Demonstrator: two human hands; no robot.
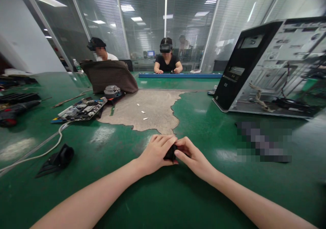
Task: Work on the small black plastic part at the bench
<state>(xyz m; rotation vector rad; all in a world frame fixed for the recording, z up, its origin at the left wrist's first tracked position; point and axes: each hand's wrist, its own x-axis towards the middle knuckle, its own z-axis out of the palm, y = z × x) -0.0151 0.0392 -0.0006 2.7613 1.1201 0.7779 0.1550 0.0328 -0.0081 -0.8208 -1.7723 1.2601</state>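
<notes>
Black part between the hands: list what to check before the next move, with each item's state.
- Left grip around the black part: ok, fingers over it, thumb under.
- Right grip at the part: ok, thumb by its right edge.
- Part's far side: cannot tell, fingers hide it.
- White cable away from both grips: ok, it runs off at the left.
- Green table covering intact ahead: not ok, a jagged beige patch shows.

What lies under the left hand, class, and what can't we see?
A black object shows under the left hand, with the right hand close beside it. The hands cover much of it, so its full shape cannot be seen.
</notes>
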